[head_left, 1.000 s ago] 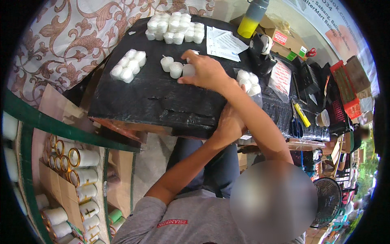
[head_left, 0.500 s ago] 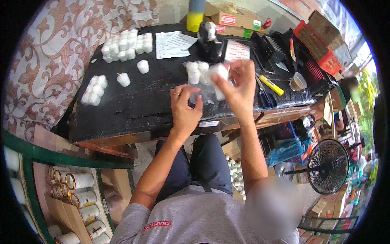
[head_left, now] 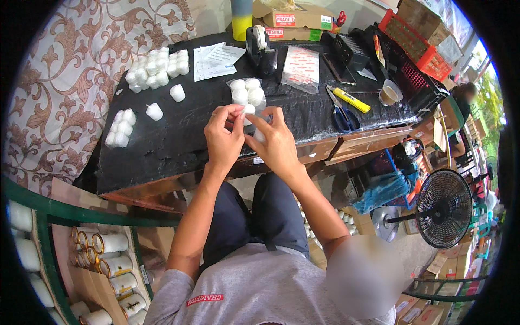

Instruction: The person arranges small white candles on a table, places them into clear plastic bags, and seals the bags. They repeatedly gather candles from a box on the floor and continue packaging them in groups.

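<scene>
Both my hands are close together over the front of the black table. The fingers of my left hand (head_left: 223,138) are pinched together; whatever they hold is too small or hidden to name. My right hand (head_left: 277,145) curls around a small white candle (head_left: 260,135), mostly covered by its fingers. Just beyond my fingertips sits a clear plastic pack of white candles (head_left: 246,93). Two loose white candles, one nearer (head_left: 154,111) with a short wick and one farther (head_left: 177,92), stand to the left. Packed candles lie in a near group (head_left: 121,128) and a larger far group (head_left: 157,67).
Behind are paper sheets (head_left: 216,60), a tape dispenser (head_left: 261,51) and a stack of printed plastic bags (head_left: 301,67). Scissors (head_left: 345,116), a yellow cutter (head_left: 352,101) and a cup (head_left: 390,93) lie right. A black fan (head_left: 444,208) stands beyond the table's right side.
My right hand has come down and left with the white candle, meeting my left hand. My left fingers, apart before, are now pinched. The head view has shifted slightly.
</scene>
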{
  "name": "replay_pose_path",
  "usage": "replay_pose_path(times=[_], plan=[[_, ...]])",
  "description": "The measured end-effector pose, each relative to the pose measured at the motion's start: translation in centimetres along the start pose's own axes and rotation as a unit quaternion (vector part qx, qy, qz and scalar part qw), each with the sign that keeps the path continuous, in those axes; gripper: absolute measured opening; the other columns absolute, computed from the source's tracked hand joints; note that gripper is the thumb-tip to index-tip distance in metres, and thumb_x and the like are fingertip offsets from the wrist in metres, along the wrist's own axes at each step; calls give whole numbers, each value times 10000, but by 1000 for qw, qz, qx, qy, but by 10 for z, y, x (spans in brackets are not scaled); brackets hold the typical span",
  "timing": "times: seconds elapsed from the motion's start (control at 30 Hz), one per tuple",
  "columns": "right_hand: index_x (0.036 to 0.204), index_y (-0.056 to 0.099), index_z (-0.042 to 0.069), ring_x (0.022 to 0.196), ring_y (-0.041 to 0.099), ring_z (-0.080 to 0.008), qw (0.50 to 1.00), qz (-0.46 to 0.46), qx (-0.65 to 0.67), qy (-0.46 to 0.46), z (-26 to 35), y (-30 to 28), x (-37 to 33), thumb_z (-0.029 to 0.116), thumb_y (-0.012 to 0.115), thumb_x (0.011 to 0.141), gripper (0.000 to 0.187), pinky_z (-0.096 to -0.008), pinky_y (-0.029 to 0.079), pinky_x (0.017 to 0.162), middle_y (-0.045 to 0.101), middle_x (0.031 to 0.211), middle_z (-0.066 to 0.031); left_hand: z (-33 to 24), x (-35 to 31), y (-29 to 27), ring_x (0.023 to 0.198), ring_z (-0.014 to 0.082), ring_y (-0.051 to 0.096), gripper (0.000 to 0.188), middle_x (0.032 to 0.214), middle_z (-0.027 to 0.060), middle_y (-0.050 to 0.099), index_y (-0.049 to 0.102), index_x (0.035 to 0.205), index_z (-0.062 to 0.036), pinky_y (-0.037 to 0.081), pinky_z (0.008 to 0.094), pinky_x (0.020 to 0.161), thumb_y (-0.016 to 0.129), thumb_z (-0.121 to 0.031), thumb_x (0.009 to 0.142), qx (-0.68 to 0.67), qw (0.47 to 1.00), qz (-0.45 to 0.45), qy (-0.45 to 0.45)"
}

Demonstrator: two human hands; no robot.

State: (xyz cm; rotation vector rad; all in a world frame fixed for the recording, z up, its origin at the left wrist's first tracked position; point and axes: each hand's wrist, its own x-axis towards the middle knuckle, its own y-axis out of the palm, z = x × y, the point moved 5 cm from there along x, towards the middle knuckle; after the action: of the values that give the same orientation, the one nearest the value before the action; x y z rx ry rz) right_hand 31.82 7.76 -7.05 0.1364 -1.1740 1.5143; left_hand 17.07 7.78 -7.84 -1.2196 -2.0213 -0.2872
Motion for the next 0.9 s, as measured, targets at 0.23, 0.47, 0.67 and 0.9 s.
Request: replay_pose_path(times=[0.23,0.47,0.67,0.9], plan=[[1318,500,52,1056,542,-414,998,-33,38,-21,-1,-10,-19,6,754,760,615,-470,504,818,466,1151,-202,-27,6,3,834,246,648,281,907,79,671,683,1043,-57,516,362,734,716,50,785,121,987,11,109],[1066,506,37,871,612,-430,995,-53,28,74,-26,-4,4,10,840,679,512,-483,525,713,501,1062,-184,-19,5,4,886,200,656,283,950,62,708,691,1042,-77,507,331,752,724,47,789,100,987,24,120],[1002,576,35,793,640,-362,986,-132,-104,15,-30,-6,20,93,836,708,397,-431,541,686,613,1015,-185,-32,-2,8,865,269,644,331,878,75,684,622,1112,-57,519,391,776,731,-4,803,220,959,-21,175],[1017,549,28,731,680,-399,995,-65,-28,65,-57,9,26,58,754,784,312,-468,522,635,654,744,-205,20,-4,17,782,380,650,479,796,153,650,432,1273,-30,500,499,720,711,-158,905,283,954,79,-66]])
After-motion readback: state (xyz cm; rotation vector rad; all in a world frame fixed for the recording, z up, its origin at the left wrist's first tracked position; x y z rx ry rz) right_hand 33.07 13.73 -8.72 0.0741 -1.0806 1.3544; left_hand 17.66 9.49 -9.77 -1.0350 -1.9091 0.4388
